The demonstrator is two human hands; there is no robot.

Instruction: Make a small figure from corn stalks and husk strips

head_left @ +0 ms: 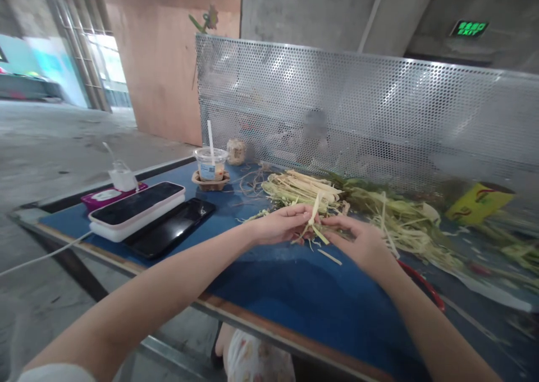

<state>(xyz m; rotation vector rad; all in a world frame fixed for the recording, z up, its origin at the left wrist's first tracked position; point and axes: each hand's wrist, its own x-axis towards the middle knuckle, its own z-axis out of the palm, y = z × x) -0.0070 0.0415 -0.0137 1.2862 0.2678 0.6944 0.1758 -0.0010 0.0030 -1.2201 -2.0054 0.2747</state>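
My left hand [280,224] and my right hand [362,241] meet over the blue table [303,298], both pinched on a pale green plant stalk [314,216] held between them. Thin strips of its husk hang below the fingers, and one loose strip [329,257] lies on the table just in front. Behind the hands lies a pile of pale stalks [301,191], with a heap of green leaves and husks [400,219] spreading to the right.
At the left lie a black phone [170,227], a second phone on a white box [137,208] and a pink item [105,196]. A plastic cup with a straw [210,166] stands behind them. A perforated metal screen [357,112] closes the back; a yellow container [480,202] is at the right.
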